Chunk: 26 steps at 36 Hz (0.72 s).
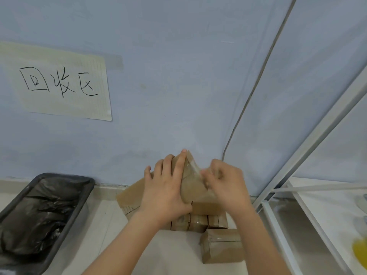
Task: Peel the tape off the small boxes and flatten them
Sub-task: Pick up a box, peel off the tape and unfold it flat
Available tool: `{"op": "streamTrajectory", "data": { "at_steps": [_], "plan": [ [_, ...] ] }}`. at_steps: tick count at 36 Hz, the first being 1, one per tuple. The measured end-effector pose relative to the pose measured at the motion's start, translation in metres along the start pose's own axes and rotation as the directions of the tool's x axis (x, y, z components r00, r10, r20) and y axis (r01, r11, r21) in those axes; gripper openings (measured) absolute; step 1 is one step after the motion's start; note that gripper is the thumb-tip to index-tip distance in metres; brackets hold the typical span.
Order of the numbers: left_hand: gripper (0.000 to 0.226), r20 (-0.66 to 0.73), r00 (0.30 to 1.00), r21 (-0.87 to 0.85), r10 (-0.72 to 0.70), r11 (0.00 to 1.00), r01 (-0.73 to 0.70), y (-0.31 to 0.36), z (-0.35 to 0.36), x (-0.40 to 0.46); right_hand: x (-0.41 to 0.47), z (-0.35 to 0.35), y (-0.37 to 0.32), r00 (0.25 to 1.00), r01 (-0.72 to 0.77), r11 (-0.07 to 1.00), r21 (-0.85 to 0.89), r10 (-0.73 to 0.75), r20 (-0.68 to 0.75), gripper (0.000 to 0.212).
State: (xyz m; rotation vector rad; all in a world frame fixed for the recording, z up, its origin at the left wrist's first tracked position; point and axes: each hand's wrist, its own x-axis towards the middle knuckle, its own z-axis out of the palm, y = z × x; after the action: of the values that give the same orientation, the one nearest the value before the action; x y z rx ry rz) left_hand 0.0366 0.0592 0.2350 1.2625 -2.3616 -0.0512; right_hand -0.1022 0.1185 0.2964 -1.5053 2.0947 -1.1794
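Black-lined bin at left. Taped boxes stacked on floor w/ one more nearer. Small box raised above stack, light, thin card, prob. crushes easily. Left hand wrapped round its side. Right hand pinching clear tape, seemingly; blurred.

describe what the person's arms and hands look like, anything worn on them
Both arms are bare as far as the picture shows: no sleeves, gloves, watch, rings or bracelets. The left hand and right hand are uncovered, with short, unpainted nails. The forearms come in from the bottom edge, so anything worn higher up is out of sight.
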Motion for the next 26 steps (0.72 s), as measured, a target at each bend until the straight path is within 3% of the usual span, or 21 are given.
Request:
{"op": "streamTrajectory", "data": {
  "at_steps": [1,3,5,7,8,10,16,18,20,22,24,26],
  "plan": [
    [0.120,0.012,1.000,-0.004,0.008,1.000,-0.008,-0.002,-0.001,0.000,0.002,-0.008,0.004,0.994,-0.073,0.980,0.183,0.087,-0.070,0.032],
    [0.120,0.014,0.999,-0.021,0.036,0.999,-0.036,-0.005,-0.002,0.000,0.006,-0.020,0.014,0.969,-0.116,0.928,0.355,0.184,-0.163,0.035],
    [0.118,0.010,0.997,-0.063,0.076,0.995,-0.075,-0.003,-0.004,0.001,0.008,-0.021,0.017,0.957,-0.145,0.821,0.552,0.258,-0.131,0.032],
    [0.116,0.028,0.992,-0.095,0.119,0.989,-0.116,0.000,-0.007,0.003,0.010,-0.019,0.017,0.956,-0.147,0.619,0.772,0.289,-0.050,0.027],
    [0.116,0.038,0.990,-0.098,0.139,0.986,-0.135,0.000,-0.007,0.004,0.011,-0.019,0.017,0.956,-0.135,0.538,0.832,0.291,-0.033,0.026],
    [0.117,0.041,0.985,-0.092,0.168,0.982,-0.164,0.000,-0.007,0.006,0.013,-0.022,0.017,0.954,-0.119,0.491,0.863,0.297,-0.037,0.024],
    [0.107,0.014,0.973,-0.042,0.229,0.973,-0.229,-0.005,-0.007,0.006,0.013,-0.016,0.019,0.953,-0.219,0.559,0.800,0.298,0.053,0.023],
    [0.107,0.005,0.972,-0.025,0.237,0.971,-0.236,-0.005,-0.009,0.006,0.013,-0.016,0.016,0.958,-0.238,0.640,0.731,0.280,0.067,0.019],
    [0.108,-0.012,0.970,-0.003,0.243,0.970,-0.243,-0.005,-0.012,0.006,0.014,-0.014,0.016,0.973,-0.218,0.815,0.537,0.226,0.052,0.016],
    [0.108,-0.030,0.967,0.014,0.253,0.967,-0.253,-0.005,-0.016,0.007,0.015,-0.006,0.020,0.984,-0.175,0.937,0.302,0.162,0.067,0.029],
    [0.108,-0.026,0.967,0.017,0.254,0.967,-0.253,-0.004,-0.018,0.007,0.017,0.002,0.028,0.983,-0.164,0.985,0.043,0.160,0.087,0.044],
    [0.109,-0.001,0.971,-0.015,0.241,0.970,-0.241,-0.007,-0.019,0.007,0.019,0.003,0.034,0.978,-0.181,0.978,-0.100,0.190,0.086,0.038]
  ]
}}
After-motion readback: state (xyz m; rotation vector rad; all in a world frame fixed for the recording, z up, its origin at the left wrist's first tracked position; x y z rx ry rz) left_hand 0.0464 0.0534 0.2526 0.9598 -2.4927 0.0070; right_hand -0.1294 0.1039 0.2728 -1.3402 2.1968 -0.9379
